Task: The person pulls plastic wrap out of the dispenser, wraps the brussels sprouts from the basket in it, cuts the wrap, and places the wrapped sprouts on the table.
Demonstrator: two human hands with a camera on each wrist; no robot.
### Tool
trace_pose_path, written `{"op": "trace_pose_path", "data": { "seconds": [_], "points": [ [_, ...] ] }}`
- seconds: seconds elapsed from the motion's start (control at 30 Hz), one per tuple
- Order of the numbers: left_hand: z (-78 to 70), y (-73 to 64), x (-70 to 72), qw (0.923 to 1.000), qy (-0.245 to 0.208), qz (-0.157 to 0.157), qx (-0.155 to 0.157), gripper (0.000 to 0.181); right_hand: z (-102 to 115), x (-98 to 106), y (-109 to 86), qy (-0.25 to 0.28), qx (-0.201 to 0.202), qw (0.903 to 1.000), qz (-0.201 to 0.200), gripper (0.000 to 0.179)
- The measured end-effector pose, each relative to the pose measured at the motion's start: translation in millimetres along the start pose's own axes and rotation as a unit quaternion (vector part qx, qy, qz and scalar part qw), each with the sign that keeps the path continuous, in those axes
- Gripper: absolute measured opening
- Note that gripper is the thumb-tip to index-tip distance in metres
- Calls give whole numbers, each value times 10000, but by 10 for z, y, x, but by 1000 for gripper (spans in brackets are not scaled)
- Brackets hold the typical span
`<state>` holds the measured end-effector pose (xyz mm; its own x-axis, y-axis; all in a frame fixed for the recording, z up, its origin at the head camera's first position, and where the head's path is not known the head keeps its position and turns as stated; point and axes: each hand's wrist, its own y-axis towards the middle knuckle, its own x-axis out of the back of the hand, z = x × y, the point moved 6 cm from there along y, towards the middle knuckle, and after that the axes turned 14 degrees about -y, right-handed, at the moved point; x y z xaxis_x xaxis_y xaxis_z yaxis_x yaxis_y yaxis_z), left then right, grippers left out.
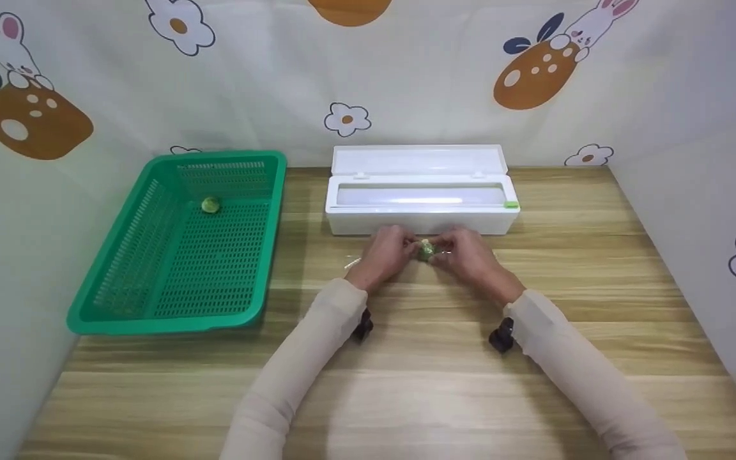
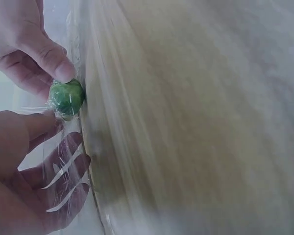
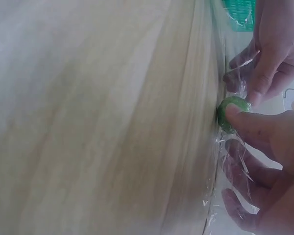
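Observation:
Between both hands, close in front of the white box, is a small green Brussels sprout (image 1: 427, 250) with clear plastic wrap (image 2: 61, 175) around it. My left hand (image 1: 388, 255) pinches the wrap at the sprout's left side. In the left wrist view its other fingers spread loosely behind the film. On the other side, my right hand (image 1: 470, 257) grips the wrapped sprout, its thumb (image 3: 252, 122) pressed on the green surface. Loose film stretches out past the fingers on both sides.
A white wrap dispenser box (image 1: 422, 222) with its lid raised stands at the back, a green slider (image 1: 511, 204) at its right end. To the left sits a green plastic basket (image 1: 270, 255) holding another sprout (image 1: 210, 205). Patterned cloth (image 1: 406, 76) hangs behind the wooden table (image 1: 419, 396).

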<state>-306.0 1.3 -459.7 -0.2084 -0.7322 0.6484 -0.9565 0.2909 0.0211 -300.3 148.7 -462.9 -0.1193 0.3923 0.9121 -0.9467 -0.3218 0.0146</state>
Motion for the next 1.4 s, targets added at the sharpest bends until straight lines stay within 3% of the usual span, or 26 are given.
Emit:
{"op": "trace_pose_path", "data": {
  "seconds": [0.27, 0.57, 0.83, 0.97, 1.17, 1.4],
  "points": [
    [-5, 30, 0, 9998, 51, 129, 164, 17, -35, -7, 12, 71, 2, 9999, 105, 26],
    [-2, 37, 24, 9998, 55, -96, 181, 13, -40, 25, 32, 253, -108, 9996, -51, 24],
    [-75, 4, 40, 9999, 131, -5, 52, 14, -100, 48, 4, 334, 16, 9992, -207, 30],
    [-105, -17, 92, 9999, 26, -9, 171, 18, -131, 141, -42, 487, -9, 9983, -319, 31],
    [-253, -21, 210, 9998, -125, -27, 166, 21, -225, 462, -120, 550, -36, 9937, -981, 24],
    [-553, 124, 352, 9995, 167, 6, -282, 21, -494, 914, -163, 581, -184, 9798, -1904, 24]
  ]
}}
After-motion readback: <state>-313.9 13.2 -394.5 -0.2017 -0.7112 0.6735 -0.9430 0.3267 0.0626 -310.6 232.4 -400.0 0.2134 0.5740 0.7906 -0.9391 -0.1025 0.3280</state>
